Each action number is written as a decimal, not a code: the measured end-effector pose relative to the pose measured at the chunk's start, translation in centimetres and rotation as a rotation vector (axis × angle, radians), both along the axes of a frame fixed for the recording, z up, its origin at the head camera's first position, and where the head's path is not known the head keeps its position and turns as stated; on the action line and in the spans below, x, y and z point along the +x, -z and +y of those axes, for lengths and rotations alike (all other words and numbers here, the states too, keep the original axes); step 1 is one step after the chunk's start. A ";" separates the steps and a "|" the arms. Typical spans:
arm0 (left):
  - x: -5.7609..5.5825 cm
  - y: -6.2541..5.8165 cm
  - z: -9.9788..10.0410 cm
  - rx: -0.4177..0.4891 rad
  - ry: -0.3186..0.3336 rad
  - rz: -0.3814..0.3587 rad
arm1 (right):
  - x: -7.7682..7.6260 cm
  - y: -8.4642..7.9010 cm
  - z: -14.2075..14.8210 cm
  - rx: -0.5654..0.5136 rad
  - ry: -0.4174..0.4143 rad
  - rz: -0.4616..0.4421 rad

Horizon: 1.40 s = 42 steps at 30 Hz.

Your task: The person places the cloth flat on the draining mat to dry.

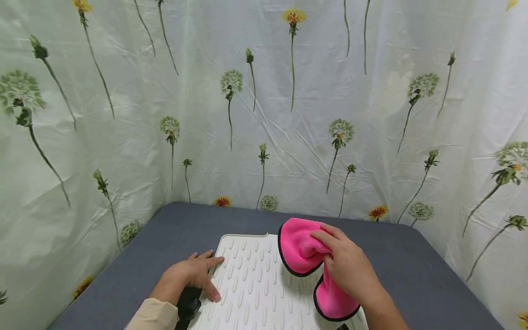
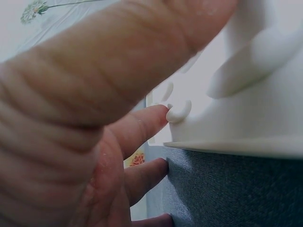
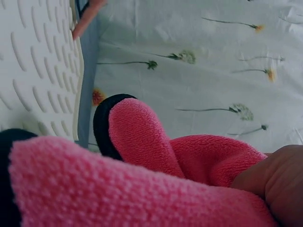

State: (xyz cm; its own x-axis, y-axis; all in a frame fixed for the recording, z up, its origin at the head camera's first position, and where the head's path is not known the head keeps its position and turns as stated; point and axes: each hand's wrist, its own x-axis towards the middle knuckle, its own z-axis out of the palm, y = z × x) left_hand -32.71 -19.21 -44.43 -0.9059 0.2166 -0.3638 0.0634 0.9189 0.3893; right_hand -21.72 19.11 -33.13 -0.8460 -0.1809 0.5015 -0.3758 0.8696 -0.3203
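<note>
A bright pink plush cloth [image 1: 299, 250] with black edging hangs bunched from my right hand [image 1: 350, 263], whose fingers and thumb pinch its middle. Two lobes of the cloth drape over the right part of a white ridged mat [image 1: 247, 284]. In the right wrist view the cloth [image 3: 142, 132] fills the lower half, with part of the hand [image 3: 284, 184] behind it. My left hand [image 1: 191, 272] rests at the mat's left edge, thumb and a fingertip on its surface. The left wrist view shows the other fingers [image 2: 147, 177] spread down onto the grey tabletop.
The white mat lies on a dark grey table [image 1: 198, 224] with rounded far corners. A pale curtain [image 1: 198, 114] printed with dandelions hangs behind and on both sides of the table. A small black object [image 1: 342, 327] shows at the bottom edge, below the cloth.
</note>
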 end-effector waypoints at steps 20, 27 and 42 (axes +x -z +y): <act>-1.0 1.1 -0.2 -0.018 -0.044 0.001 | -1.4 3.5 -2.9 -0.001 -0.164 0.128; -0.9 0.9 -0.4 0.001 -0.057 0.006 | -1.9 4.8 -3.5 0.013 -0.182 0.069; -0.1 0.1 0.5 -0.034 -0.071 0.010 | -1.6 5.6 -2.9 0.144 -0.247 -0.167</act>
